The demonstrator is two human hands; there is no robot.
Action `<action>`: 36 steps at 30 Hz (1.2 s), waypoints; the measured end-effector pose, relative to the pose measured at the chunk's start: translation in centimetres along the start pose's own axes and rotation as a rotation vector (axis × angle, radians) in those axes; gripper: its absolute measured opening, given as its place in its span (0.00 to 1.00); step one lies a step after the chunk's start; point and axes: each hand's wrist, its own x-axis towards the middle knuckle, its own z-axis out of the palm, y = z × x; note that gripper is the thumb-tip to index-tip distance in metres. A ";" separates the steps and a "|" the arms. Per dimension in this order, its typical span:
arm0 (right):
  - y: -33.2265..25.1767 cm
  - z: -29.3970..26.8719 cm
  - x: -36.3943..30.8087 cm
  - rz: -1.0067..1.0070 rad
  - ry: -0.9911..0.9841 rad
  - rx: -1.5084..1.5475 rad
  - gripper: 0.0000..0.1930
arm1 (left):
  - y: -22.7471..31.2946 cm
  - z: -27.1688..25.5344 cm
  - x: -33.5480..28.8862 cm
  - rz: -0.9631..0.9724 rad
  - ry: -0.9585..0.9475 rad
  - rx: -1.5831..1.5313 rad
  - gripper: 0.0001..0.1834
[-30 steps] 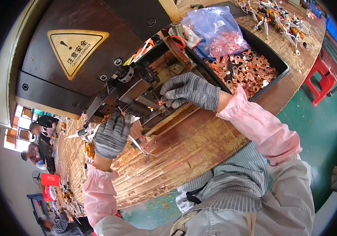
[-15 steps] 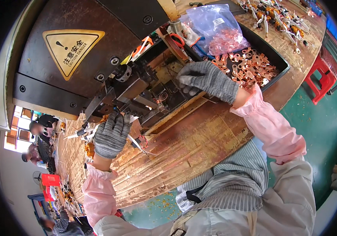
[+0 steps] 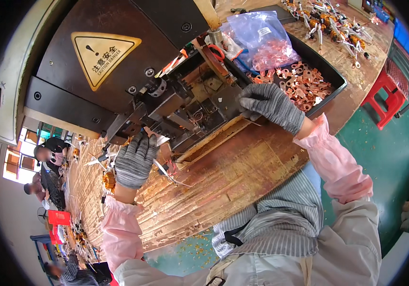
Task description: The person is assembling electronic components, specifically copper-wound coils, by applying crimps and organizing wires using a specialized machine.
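Observation:
Both my hands wear grey striped knit gloves. My left hand [image 3: 136, 161] is at the front of the dark press machine's tooling [image 3: 166, 112], its fingers bent and close together; whatever their tips grip is hidden. Beside it is a copper-wound coil [image 3: 109, 181], with white wire leads around it. A white wire [image 3: 166, 174] sticks out on the other side of this hand. My right hand [image 3: 272, 106] is over the right end of the machine bed, near the black tray [image 3: 342, 85]. Its fingers are curled together, and what they pinch, if anything, cannot be made out.
Copper ring lugs [image 3: 304, 86] and a clear plastic bag [image 3: 262, 35] of lugs fill the tray. Several wired coils [image 3: 333, 24] lie at the far right of the worn wooden table [image 3: 223, 186]. A red stool [image 3: 381, 102] stands right. Other people [image 3: 52, 157] sit far left.
My right hand has drawn back to the right, away from the tooling and toward the tray side. My left hand stays at the tooling. The view has shifted slightly.

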 end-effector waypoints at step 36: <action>-1.5 8.0 -9.7 -0.044 -0.212 -0.010 0.13 | 7.5 -10.5 -0.6 0.122 0.008 -0.098 0.19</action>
